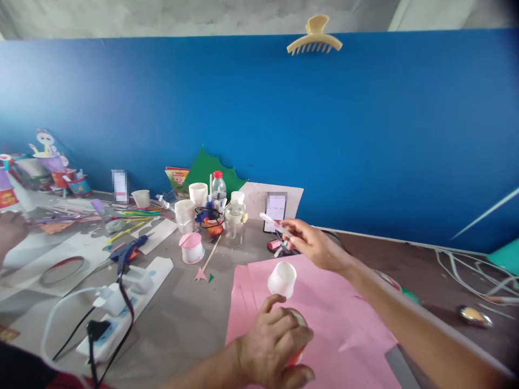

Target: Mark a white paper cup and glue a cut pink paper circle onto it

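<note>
My right hand [310, 243] is closed around a slim pale pink and white pen-like stick [273, 222], held up in front of the phone. Below it a white paper cup [283, 279] stands on pink paper [332, 308]. Near the front my left hand [279, 340] curls its fingers over a round object. Only a pale rim and some orange-red of that object show, so its kind is hidden. Left of the paper sits a small white cup [192, 254] with a pink paper top. A pink triangle [200, 274] and a small green one lie close by.
Left are a power strip [150, 292] with plugs and cords, a blue hot glue gun [128, 249], and another person's hand [12, 232]. A glass jar [235, 229], a red-capped bottle [218, 186] and a phone [275, 212] stand at the back. White cables [466, 275] lie right.
</note>
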`<state>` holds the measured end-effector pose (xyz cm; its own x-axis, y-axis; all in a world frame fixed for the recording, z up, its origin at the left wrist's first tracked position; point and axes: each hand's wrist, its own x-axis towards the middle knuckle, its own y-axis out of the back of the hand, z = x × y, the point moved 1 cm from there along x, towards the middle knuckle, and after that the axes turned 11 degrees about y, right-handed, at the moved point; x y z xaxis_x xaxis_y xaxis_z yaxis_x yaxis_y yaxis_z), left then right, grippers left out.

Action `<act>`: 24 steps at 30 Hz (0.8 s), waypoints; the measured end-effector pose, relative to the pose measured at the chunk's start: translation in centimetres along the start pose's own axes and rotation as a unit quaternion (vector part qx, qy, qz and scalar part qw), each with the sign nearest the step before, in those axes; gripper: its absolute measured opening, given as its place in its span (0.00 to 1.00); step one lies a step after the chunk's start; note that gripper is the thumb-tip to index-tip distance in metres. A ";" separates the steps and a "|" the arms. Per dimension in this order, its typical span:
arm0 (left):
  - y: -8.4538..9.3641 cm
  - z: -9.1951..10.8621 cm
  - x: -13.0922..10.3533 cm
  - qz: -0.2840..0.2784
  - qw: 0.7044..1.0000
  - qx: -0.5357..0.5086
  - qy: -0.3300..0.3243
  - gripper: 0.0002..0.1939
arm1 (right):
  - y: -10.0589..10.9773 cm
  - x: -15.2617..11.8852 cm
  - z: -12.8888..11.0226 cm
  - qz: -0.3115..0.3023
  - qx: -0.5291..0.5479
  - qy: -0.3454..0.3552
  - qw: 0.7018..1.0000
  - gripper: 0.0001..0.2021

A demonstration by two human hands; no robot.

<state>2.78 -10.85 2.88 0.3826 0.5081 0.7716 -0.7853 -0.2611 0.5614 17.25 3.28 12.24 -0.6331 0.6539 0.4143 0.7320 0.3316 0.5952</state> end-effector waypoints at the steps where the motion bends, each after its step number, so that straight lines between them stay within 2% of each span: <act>1: 0.1 0.0 0.0 -0.005 1.000 0.000 -0.001 0.18 | 0.4 -1.8 -0.7 0.053 0.024 0.004 0.998 0.16; 3: 0.2 0.0 0.1 -0.008 1.000 -0.001 -0.005 0.18 | 0.5 -4.9 -1.4 0.115 0.047 0.004 0.992 0.12; 5: 0.5 0.1 0.3 -0.005 1.000 -0.004 -0.009 0.18 | -0.1 -7.0 -1.5 0.120 0.084 -0.017 0.989 0.07; 7: 0.6 0.1 0.5 -0.007 1.000 -0.006 -0.011 0.19 | -1.1 -8.2 -1.1 0.125 0.125 -0.042 0.983 0.09; 9: 0.8 0.2 0.6 -0.014 1.000 -0.004 -0.013 0.19 | -2.2 -8.7 -0.7 0.150 0.150 -0.057 0.975 0.11; 14: 0.7 -0.1 0.3 -0.023 1.000 0.003 -0.021 0.19 | -4.0 -9.0 0.1 0.135 0.209 -0.086 0.965 0.14; 19: 0.5 -0.4 -0.1 -0.016 1.000 0.005 -0.024 0.19 | -3.6 -9.6 0.8 0.164 0.219 -0.067 0.960 0.10; 24: 0.6 -0.4 -0.2 -0.024 0.999 0.005 -0.025 0.19 | -3.1 -10.1 1.1 0.173 0.164 -0.080 0.968 0.08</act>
<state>2.08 -10.75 2.93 0.4432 0.4794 0.7574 -0.7605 -0.2463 0.6009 21.67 -3.64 5.49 -0.3079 0.8531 0.4212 0.9504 0.2552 0.1779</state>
